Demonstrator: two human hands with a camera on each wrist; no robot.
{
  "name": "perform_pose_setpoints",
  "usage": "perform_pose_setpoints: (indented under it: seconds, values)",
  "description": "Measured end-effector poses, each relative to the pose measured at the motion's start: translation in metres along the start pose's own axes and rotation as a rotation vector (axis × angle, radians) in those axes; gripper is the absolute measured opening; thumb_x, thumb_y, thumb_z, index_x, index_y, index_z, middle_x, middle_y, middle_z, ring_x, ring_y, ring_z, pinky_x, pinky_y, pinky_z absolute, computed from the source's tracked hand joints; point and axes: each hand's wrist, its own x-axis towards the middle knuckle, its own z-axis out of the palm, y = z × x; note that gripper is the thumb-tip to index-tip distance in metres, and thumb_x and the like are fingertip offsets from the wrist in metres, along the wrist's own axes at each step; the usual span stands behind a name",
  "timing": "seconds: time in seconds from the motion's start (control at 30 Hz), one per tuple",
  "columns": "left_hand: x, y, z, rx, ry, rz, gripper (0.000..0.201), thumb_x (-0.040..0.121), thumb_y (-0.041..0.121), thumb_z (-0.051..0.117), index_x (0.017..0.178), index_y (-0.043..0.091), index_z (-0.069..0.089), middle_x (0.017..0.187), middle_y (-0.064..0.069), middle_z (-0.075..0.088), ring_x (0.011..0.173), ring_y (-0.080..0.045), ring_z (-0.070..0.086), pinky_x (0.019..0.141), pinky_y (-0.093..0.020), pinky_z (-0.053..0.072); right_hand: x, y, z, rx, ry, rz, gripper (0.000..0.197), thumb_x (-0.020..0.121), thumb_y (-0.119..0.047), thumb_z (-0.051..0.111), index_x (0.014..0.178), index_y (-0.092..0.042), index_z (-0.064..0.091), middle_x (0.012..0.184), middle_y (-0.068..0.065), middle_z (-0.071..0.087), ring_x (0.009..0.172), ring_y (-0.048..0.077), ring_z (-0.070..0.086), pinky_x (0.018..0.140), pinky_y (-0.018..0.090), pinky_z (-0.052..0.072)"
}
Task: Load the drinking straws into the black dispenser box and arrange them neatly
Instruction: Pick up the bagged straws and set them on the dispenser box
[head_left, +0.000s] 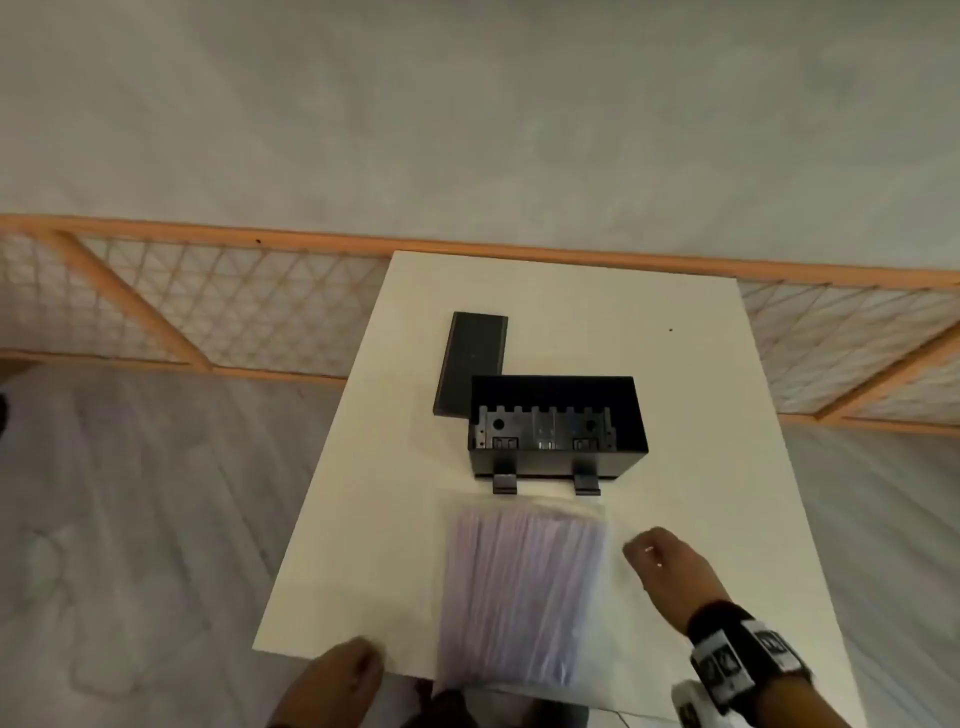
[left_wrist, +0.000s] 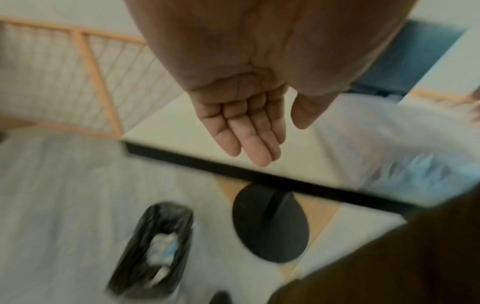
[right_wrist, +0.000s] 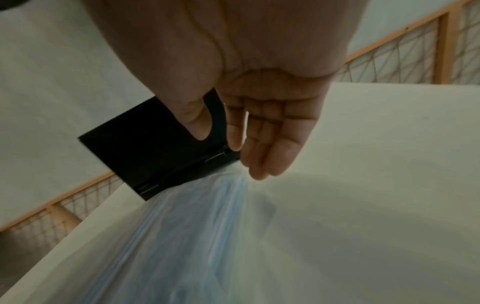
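A black dispenser box stands with its top uncovered on the white table, nothing inside it. Its flat black lid lies behind it to the left. In front of the box lies a clear bag of straws, reaching to the near table edge; it shows pale blue in the right wrist view. My right hand hovers just right of the bag, fingers straight and holding nothing. My left hand is at the near left table corner, fingers straight and free.
A wood-framed mesh fence runs behind the table. Under the table are a round black base and a black-lined waste bin on the floor to the left.
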Motion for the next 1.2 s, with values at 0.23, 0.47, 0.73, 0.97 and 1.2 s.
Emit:
perform_pose_setpoints:
  seconds: [0.23, 0.47, 0.73, 0.97, 1.2]
  values:
    - [0.06, 0.13, -0.017, 0.117, 0.033, 0.456, 0.018, 0.101, 0.039, 0.045, 0.101, 0.03, 0.06, 0.096, 0.015, 0.056, 0.086, -0.002, 0.053, 0.081, -0.026, 0.048, 0.057, -0.016, 0.026, 0.028, -0.112, 0.201, 0.039, 0.091, -0.057, 0.057, 0.117, -0.029, 0.055, 0.101, 0.006, 0.068, 0.081, 0.025, 0.068, 0.069, 0.033, 0.057]
    - [0.132, 0.229, 0.039, 0.302, -0.042, 0.626, 0.028, 0.095, 0.031, 0.05, 0.118, 0.017, 0.057, 0.129, 0.0, 0.053, 0.118, -0.021, 0.05, 0.104, -0.04, 0.044, 0.086, -0.017, 0.038, 0.02, -0.044, 0.285, 0.05, 0.091, -0.055, 0.058, 0.113, -0.01, 0.061, 0.106, 0.013, 0.073, 0.086, 0.028, 0.068, 0.075, 0.033, 0.054]
    - [0.18, 0.243, 0.065, 0.462, -0.194, 0.493, 0.043, 0.095, 0.034, 0.057, 0.136, 0.025, 0.051, 0.139, -0.003, 0.052, 0.124, -0.028, 0.053, 0.105, -0.045, 0.044, 0.09, -0.017, 0.039, 0.228, -0.029, 0.28, 0.035, 0.088, -0.034, 0.074, 0.112, -0.017, 0.057, 0.091, 0.0, 0.061, 0.071, 0.012, 0.055, 0.059, 0.023, 0.038]
    - [0.197, 0.254, 0.085, 0.471, -0.13, 0.509, 0.034, 0.1, 0.033, 0.051, 0.135, 0.031, 0.055, 0.133, -0.003, 0.048, 0.127, -0.028, 0.044, 0.105, -0.044, 0.042, 0.096, -0.008, 0.044, 0.361, -0.094, 0.208, 0.016, 0.09, -0.016, 0.072, 0.078, -0.021, 0.062, 0.071, 0.0, 0.06, 0.06, 0.015, 0.055, 0.054, 0.02, 0.044]
    - [0.208, 0.252, 0.08, 0.276, -0.171, 0.518, 0.018, 0.093, 0.037, 0.062, 0.108, 0.03, 0.055, 0.111, 0.005, 0.062, 0.101, -0.021, 0.061, 0.087, -0.039, 0.053, 0.091, -0.003, 0.034, 0.445, -0.135, 0.091, 0.014, 0.09, -0.017, 0.07, 0.08, -0.023, 0.062, 0.078, 0.003, 0.065, 0.068, 0.018, 0.059, 0.064, 0.031, 0.052]
